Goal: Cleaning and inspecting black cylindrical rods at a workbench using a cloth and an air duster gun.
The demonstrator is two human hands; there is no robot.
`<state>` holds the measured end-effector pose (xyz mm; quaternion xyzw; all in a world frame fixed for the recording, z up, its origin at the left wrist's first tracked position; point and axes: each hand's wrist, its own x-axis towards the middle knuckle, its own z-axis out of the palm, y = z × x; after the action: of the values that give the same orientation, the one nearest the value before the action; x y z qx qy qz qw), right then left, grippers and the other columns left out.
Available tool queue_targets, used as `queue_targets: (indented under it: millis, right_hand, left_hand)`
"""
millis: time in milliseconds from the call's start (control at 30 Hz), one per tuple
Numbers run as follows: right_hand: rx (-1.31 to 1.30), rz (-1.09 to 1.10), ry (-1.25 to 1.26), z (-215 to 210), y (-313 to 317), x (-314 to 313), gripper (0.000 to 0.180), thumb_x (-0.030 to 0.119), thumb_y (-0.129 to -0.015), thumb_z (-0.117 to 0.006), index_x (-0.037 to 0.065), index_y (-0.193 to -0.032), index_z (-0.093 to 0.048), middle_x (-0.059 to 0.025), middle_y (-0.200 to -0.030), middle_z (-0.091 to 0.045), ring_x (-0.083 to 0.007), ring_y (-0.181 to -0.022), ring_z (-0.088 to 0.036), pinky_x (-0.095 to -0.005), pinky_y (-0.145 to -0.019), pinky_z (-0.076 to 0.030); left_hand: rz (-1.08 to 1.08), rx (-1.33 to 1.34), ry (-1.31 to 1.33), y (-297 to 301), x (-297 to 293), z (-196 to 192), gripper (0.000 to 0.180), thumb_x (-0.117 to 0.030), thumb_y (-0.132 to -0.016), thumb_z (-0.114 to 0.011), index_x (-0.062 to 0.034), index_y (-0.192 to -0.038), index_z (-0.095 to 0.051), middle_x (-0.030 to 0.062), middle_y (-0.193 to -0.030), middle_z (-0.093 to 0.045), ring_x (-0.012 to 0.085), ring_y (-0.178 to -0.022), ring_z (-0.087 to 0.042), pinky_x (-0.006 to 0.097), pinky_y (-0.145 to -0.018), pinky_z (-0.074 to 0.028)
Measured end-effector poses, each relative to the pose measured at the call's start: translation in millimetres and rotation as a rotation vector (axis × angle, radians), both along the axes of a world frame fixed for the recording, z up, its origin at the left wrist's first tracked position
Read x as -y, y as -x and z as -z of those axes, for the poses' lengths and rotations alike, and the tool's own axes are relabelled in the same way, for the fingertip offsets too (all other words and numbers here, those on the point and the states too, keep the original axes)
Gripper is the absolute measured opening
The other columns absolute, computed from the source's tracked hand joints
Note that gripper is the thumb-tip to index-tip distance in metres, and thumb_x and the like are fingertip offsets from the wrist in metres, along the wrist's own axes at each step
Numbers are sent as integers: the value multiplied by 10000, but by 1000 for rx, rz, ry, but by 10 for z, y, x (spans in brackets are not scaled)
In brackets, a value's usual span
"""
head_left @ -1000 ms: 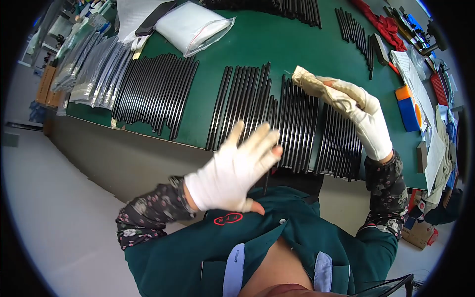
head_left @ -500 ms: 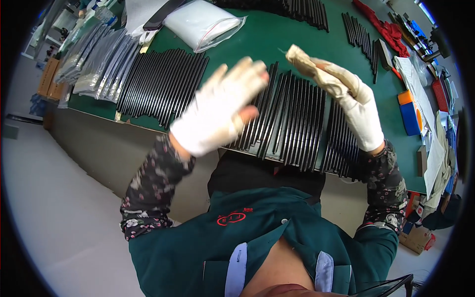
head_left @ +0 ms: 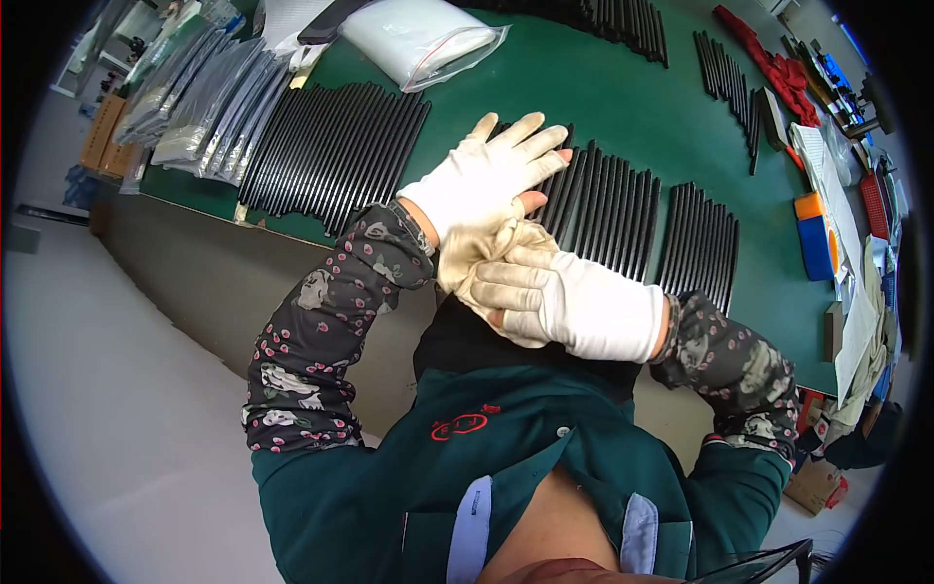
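My left hand [head_left: 486, 177] wears a white glove with the thumb tip and a fingertip bare. It is open, fingers spread, over the near part of the black rods [head_left: 615, 209]. My right hand [head_left: 574, 300], in a similar white glove, has its fingers closed on a crumpled beige cloth [head_left: 465, 255] at the table's front edge. The cloth bunches up just below my left palm and wrist and seems to touch them. Part of the rods lies hidden under both hands. A narrower group of black rods [head_left: 699, 243] lies beside them, near my right forearm.
A wide row of black rods [head_left: 336, 146] lies at the left, beside bagged packs [head_left: 214, 122]. Farther back on the green table [head_left: 564, 88] are a clear plastic bag with white contents [head_left: 418, 41] and more rods [head_left: 623, 24]. A blue-and-orange object [head_left: 817, 238] stands at the right.
My right hand has come left and nearer with the beige cloth, from over the rods to beside my left hand. The left hand has shifted slightly right and away from me. The view has shifted slightly.
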<state>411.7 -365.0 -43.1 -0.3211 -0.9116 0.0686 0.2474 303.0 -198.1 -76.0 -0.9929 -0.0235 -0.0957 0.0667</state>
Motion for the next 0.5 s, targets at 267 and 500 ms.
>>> queue_targets:
  millis: [267, 500]
  right_hand:
    - [-725, 208, 284, -831, -605, 135, 376, 244, -939, -602, -13, -1213, -587, -143, -1194, -631, -204, -1065, -621, -299, -892, -498]
    - [15, 1095, -402, -384, -1721, 810, 297, -6, -827, -633, -3, -1122, -600, -151, -1187, -624, -364, -1088, -612, -369, -982, -466]
  left_hand:
    - [-105, -36, 291, 143, 91, -349, 581, -274, -849, -624, -103, -1372, -438, 134, -1431, -419, 302, -1367, -354, 558, -1085, -313]
    - [-56, -92, 162, 107, 188, -406, 607, -168, -834, -633, -52, -1387, -412, 163, -1482, -348, 366, -1386, -302, 564, -1097, -279]
